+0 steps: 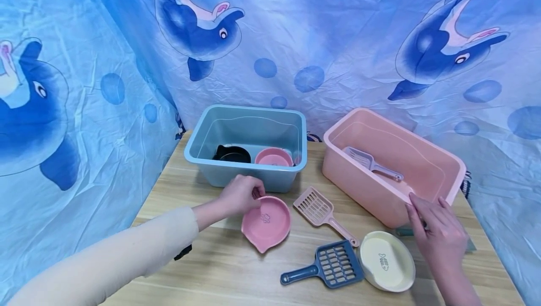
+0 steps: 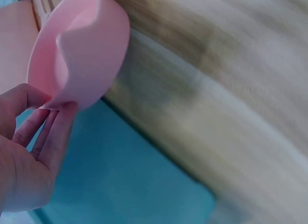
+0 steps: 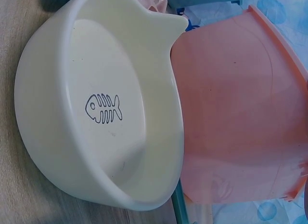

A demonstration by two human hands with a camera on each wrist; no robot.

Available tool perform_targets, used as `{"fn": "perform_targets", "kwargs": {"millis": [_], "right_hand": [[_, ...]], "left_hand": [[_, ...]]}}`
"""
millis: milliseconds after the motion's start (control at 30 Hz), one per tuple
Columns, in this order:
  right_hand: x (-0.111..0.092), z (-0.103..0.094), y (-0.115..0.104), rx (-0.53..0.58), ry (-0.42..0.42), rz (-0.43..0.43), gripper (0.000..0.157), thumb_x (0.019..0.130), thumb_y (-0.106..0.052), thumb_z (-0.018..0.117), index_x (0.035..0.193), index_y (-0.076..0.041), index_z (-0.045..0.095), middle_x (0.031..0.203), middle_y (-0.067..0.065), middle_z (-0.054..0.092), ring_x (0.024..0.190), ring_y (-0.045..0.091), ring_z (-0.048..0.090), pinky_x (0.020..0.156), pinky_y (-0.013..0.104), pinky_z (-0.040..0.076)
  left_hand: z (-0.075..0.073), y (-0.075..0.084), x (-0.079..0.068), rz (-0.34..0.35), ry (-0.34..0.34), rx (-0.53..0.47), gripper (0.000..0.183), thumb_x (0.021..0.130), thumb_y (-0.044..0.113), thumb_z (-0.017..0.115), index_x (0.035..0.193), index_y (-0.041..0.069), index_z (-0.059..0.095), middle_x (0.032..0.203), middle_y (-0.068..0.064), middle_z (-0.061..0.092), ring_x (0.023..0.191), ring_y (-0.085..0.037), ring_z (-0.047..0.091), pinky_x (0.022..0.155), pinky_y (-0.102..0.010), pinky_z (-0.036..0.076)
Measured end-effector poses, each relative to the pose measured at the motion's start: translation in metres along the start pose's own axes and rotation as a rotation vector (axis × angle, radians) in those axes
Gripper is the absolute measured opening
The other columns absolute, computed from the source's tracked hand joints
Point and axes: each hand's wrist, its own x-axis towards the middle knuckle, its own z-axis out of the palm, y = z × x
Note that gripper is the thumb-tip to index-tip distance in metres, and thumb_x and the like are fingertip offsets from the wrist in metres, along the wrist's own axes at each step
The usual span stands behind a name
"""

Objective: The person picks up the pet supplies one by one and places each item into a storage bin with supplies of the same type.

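Observation:
My left hand [image 1: 243, 195] pinches the rim of a pink bowl [image 1: 265, 223] between thumb and fingers. This bowl has a paw print inside and a pointed lip; in the left wrist view the bowl [image 2: 91, 55] is tilted. My right hand [image 1: 441, 231] rests at the near rim of a pink bin [image 1: 359, 188], its fingers extended over the edge. A purple slotted scoop [image 1: 363, 160] lies in that bin. Near the right hand sits a cream bowl [image 1: 386, 261] with a fishbone drawing. Below the hand, a teal item [image 1: 404, 231] is mostly hidden.
A blue bin [image 1: 245, 174] at the back left holds a black bowl [image 1: 234, 154] and another pink bowl [image 1: 274, 156]. On the wooden table [image 1: 203, 268] lie a pink slotted scoop [image 1: 314, 207] and a dark blue slotted scoop [image 1: 338, 264]. A dolphin-printed sheet [image 1: 329, 28] hangs behind.

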Motion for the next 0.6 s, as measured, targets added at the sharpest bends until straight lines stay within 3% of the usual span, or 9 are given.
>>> {"fn": "perform_targets", "kwargs": {"millis": [133, 233, 433, 600], "right_hand": [[0.001, 0.001, 0.000, 0.008, 0.008, -0.003, 0.038, 0.106, -0.041, 0.065, 0.116, -0.008, 0.083, 0.099, 0.021, 0.079, 0.129, -0.021, 0.048, 0.119, 0.036, 0.047], [0.001, 0.000, 0.000, 0.005, 0.010, -0.002, 0.038, 0.106, -0.041, 0.065, 0.116, -0.008, 0.083, 0.099, 0.021, 0.079, 0.129, -0.020, 0.049, 0.119, 0.036, 0.047], [-0.001, -0.001, 0.001, -0.018, -0.003, 0.008, 0.038, 0.106, -0.042, 0.065, 0.117, -0.010, 0.083, 0.101, 0.020, 0.080, 0.122, 0.003, 0.070, 0.119, 0.038, 0.048], [-0.002, -0.001, 0.001, -0.022, -0.016, 0.011, 0.040, 0.106, -0.043, 0.064, 0.116, -0.009, 0.083, 0.102, 0.020, 0.080, 0.111, 0.022, 0.077, 0.120, 0.036, 0.047]], "left_hand": [[-0.010, 0.009, -0.009, 0.126, 0.034, 0.129, 0.020, 0.080, -0.001, 0.086, 0.085, 0.016, 0.076, 0.079, 0.007, 0.069, 0.075, -0.009, 0.061, 0.072, -0.027, 0.057], [-0.019, 0.018, -0.016, 0.202, 0.059, 0.222, 0.020, 0.082, 0.001, 0.087, 0.087, 0.017, 0.076, 0.080, 0.006, 0.068, 0.076, -0.010, 0.061, 0.072, -0.026, 0.057], [-0.043, 0.036, -0.024, 0.302, 0.072, 0.319, 0.018, 0.084, 0.007, 0.090, 0.093, 0.016, 0.077, 0.083, 0.003, 0.068, 0.077, -0.012, 0.063, 0.069, -0.024, 0.057], [-0.063, 0.047, -0.027, 0.357, 0.066, 0.370, 0.017, 0.086, 0.014, 0.092, 0.091, 0.016, 0.076, 0.083, 0.003, 0.068, 0.076, -0.012, 0.062, 0.068, -0.022, 0.057]]}}
